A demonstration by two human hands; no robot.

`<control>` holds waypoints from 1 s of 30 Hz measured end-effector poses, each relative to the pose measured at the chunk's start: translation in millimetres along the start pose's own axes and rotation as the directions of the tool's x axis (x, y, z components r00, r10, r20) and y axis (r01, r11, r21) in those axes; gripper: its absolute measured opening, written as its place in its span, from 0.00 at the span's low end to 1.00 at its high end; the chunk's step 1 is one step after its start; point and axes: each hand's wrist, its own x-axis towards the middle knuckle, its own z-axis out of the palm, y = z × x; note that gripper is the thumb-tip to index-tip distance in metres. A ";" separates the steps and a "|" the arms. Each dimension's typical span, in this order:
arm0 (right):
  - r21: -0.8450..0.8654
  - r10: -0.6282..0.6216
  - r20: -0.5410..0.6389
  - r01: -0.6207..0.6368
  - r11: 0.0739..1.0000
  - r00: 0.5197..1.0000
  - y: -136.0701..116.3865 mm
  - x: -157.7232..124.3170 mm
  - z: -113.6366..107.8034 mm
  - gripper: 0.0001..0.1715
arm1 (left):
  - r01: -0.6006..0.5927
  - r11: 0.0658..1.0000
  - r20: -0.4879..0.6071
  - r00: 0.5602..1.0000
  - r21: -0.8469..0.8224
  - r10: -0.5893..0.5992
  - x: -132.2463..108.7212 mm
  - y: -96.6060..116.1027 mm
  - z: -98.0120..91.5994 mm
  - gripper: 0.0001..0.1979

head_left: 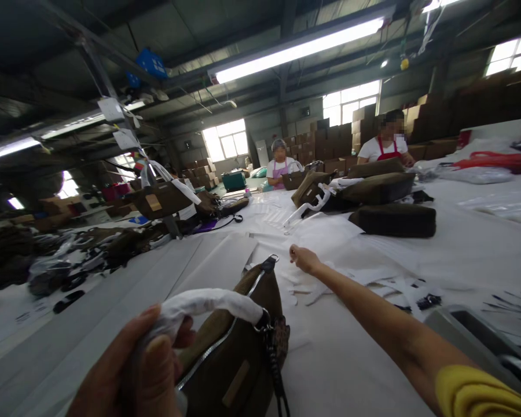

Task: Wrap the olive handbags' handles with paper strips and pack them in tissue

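Note:
My left hand (pixel 143 365) is closed around the handle (pixel 212 302) of a dark olive handbag (pixel 226 353); the handle is wrapped in white paper. A silver zipper runs along the bag's top, and a tag with black cords (pixel 276 359) hangs from the handle ring. My right hand (pixel 303 259) is stretched forward over the white table, past the bag's far end. Its fingers are curled closed, and whatever they may hold is too small to make out. White paper scraps (pixel 312 289) lie just below that wrist.
More olive bags (pixel 373 191) lie on the white table (pixel 473 243) ahead. A bag with a wrapped handle (pixel 162 200) is by the post at left. A grey plastic holder (pixel 477 341) stands at right. Two people (pixel 280 168) work across the table.

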 end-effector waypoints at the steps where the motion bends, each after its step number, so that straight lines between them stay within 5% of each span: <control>1: 0.125 -0.015 -0.077 0.024 0.992 0.997 -4.8 -1.6 -7.7 0.14 | 0.002 0.999 -0.025 1.000 -0.038 -0.003 -2.8 9.4 8.4 0.19; 4: 0.481 -0.043 -0.299 0.189 0.856 0.953 -26.8 -13.4 -37.5 0.19 | 0.005 0.999 -0.027 1.000 -0.053 -0.006 -18.6 32.6 29.2 0.14; 7: 0.689 -0.046 -0.480 0.408 0.599 0.876 -54.0 -47.8 -73.0 0.30 | 0.024 0.999 0.203 0.979 -0.024 -0.019 -38.0 38.1 42.6 0.15; 11: 0.720 -0.044 -0.640 0.619 0.313 0.767 -80.9 -138.1 -105.4 0.29 | 0.129 0.992 0.583 0.805 0.011 -0.111 -54.7 29.3 55.9 0.20; 15: 0.677 -0.121 -0.702 0.710 0.196 0.702 -84.8 -242.5 -98.9 0.15 | 0.182 0.982 0.669 0.724 0.053 -0.170 -54.8 24.7 62.5 0.24; 20: 0.555 -0.343 -0.661 0.742 0.376 0.668 -70.2 -317.1 -69.9 0.15 | 0.257 0.966 0.797 0.577 0.031 -0.179 -47.9 26.3 59.5 0.29; 28: 0.471 -0.490 -0.563 0.746 0.471 0.666 -57.8 -348.7 -56.1 0.15 | 0.173 0.980 0.938 0.313 0.097 -0.148 -42.2 37.9 44.2 0.29; 30: 0.438 -0.518 -0.539 0.747 0.500 0.664 -51.1 -351.3 -56.1 0.14 | 0.201 0.977 0.949 0.289 0.066 -0.124 -40.3 38.1 42.7 0.29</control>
